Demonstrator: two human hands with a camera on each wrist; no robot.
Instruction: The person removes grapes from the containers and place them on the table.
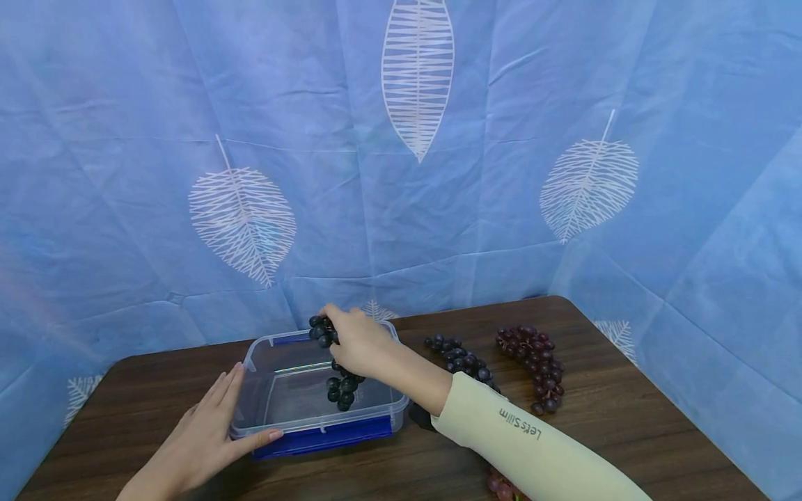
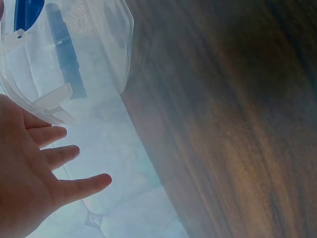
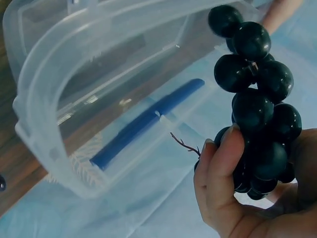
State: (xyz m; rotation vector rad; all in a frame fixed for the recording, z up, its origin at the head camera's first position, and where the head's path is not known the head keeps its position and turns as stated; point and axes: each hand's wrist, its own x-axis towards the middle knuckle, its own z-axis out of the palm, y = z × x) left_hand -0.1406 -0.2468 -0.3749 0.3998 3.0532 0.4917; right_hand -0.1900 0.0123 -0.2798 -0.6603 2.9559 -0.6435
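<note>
In the head view my right hand (image 1: 363,342) grips a bunch of black grapes (image 3: 255,106) over a clear plastic food container (image 1: 319,421). Dark grapes show above and below that hand; whether the lower ones touch the container floor I cannot tell. The right wrist view has its fingers curled around the bunch, with a thin bare stem (image 3: 184,144) sticking out. My left hand (image 1: 203,435) lies along the container's left side, fingers straight, thumb at the front left corner. Blue clip flaps (image 1: 326,437) line the container's front and back.
Right of the container lie another dark grape bunch (image 1: 462,358) and a reddish-purple bunch (image 1: 535,365). Red grapes (image 1: 503,485) peek out below the right sleeve (image 1: 526,438). A blue leaf-print cloth (image 1: 351,174) hangs behind the brown wooden table (image 1: 633,424).
</note>
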